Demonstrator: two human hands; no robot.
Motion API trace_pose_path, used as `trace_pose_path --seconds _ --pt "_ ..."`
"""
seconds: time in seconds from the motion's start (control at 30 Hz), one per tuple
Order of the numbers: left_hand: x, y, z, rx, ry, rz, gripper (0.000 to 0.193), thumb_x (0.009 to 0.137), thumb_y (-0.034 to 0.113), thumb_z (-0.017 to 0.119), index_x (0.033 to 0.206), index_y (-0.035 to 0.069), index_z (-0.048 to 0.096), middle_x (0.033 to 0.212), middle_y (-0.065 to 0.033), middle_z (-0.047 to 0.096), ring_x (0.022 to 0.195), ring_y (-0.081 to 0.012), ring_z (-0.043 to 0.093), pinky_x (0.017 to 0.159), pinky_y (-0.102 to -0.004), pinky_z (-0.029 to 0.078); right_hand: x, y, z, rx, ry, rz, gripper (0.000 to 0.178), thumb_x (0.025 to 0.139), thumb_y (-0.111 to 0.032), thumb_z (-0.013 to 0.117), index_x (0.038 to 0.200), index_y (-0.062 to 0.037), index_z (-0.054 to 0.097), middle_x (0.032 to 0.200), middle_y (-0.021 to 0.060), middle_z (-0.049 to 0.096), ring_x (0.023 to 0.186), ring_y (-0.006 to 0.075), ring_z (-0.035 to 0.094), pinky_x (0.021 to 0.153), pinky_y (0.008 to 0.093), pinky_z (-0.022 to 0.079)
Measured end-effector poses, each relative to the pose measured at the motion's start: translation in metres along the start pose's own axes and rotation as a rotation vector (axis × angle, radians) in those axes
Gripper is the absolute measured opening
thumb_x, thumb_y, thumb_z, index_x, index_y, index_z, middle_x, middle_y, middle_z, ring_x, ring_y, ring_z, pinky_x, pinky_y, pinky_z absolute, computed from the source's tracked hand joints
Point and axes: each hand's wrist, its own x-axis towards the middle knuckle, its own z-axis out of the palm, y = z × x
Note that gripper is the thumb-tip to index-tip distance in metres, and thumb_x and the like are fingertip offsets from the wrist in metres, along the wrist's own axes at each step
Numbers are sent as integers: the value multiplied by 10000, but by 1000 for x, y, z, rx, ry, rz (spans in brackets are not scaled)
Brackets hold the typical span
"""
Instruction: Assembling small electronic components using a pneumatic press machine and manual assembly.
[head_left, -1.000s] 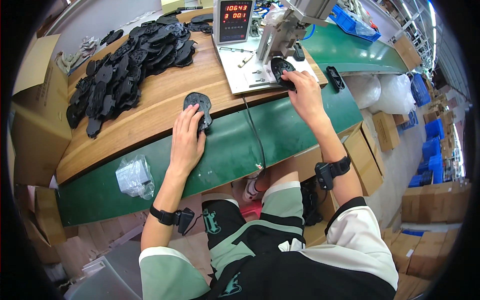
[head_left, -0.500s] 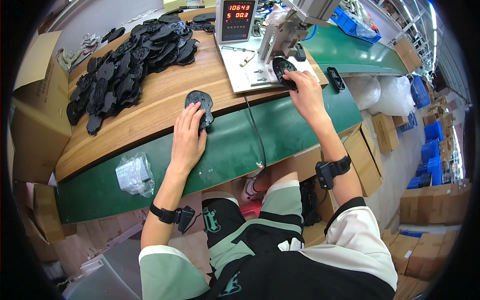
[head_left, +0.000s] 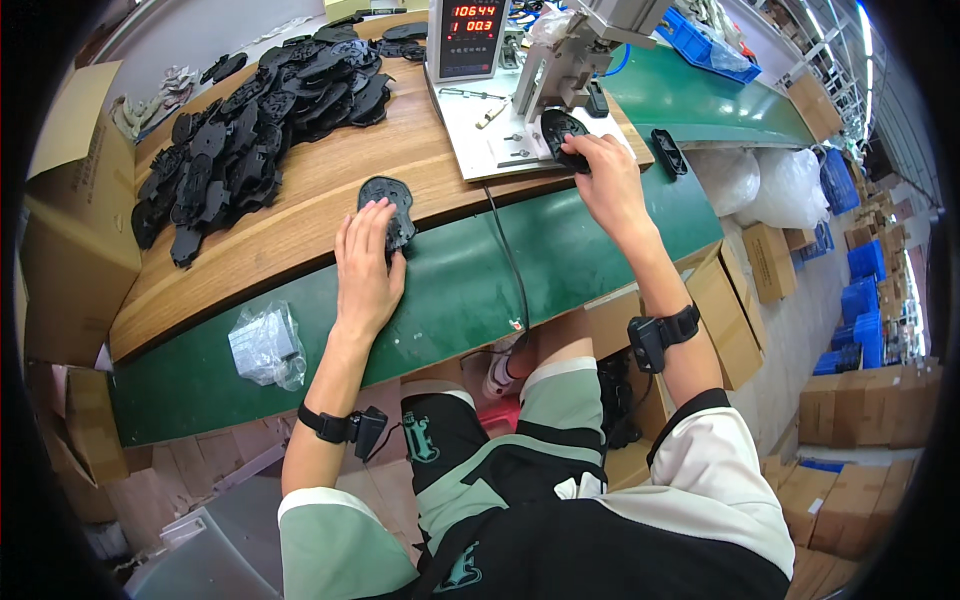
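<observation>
My left hand (head_left: 366, 268) is closed on a black moulded plastic part (head_left: 385, 190), rounded at its far end, at the front edge of the wooden board. My right hand (head_left: 608, 180) grips the near end of a second black plastic shell (head_left: 562, 132) under the head of a metal bench press (head_left: 560, 75). That shell lies tilted against the white base plate (head_left: 465, 135), its fingers-side end partly covered by my fingertips. Beside the press stands a control box (head_left: 467, 35) with lit red digits.
A big heap of black plastic parts (head_left: 270, 120) covers the board's far left. A clear-wrapped packet (head_left: 266, 345) lies on the green bench (head_left: 440, 310). A long black piece (head_left: 669, 155) rests right of the press. A cable (head_left: 508, 240) hangs over the front edge.
My left hand and its plastic part have shifted slightly left. My right hand has moved a little up and left with its shell. The red digits on the control box have changed.
</observation>
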Motion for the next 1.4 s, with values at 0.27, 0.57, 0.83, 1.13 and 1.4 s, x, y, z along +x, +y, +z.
trace_pose_path --seconds 0.27,0.57,0.83,1.13,1.4 --pt "-3 -2 -1 -30 91 -28 662 799 -40 651 1432 42 477 1410 -189 534 1369 -392 461 1182 -491 320 -1 -1 4 1 21 -18 335 688 65 692 1004 -46 694 1015 99 727 984 336 642 867 454 518" --pt "0 -10 -1 24 147 -55 579 832 13 618 1398 28 497 1379 -182 553 1372 -366 462 1204 -505 282 7 1 -10 139 207 14 249 753 32 633 980 -56 686 981 102 714 925 338 620 876 438 470" --pt "2 -4 4 140 88 -57 580 882 58 602 1450 37 488 1469 -166 514 1436 -325 409 1233 -503 230 -95 -36 16 285 169 -113 355 719 14 637 1067 -50 675 1183 91 687 1137 319 611 993 438 458" --pt "-2 17 -10 148 -136 -171 705 770 23 643 1450 41 458 1554 -213 420 1441 -403 380 1209 -580 241 -98 -42 20 292 -271 -114 506 621 -18 635 1121 -65 694 1309 103 643 1159 329 600 957 474 488" --pt "-5 11 -34 2 -200 -349 732 828 25 628 1527 73 418 1611 -265 328 1491 -463 318 1203 -599 282 -53 -81 -28 410 -213 -36 463 571 49 672 1005 -94 747 1188 98 703 1135 350 607 948 442 522"
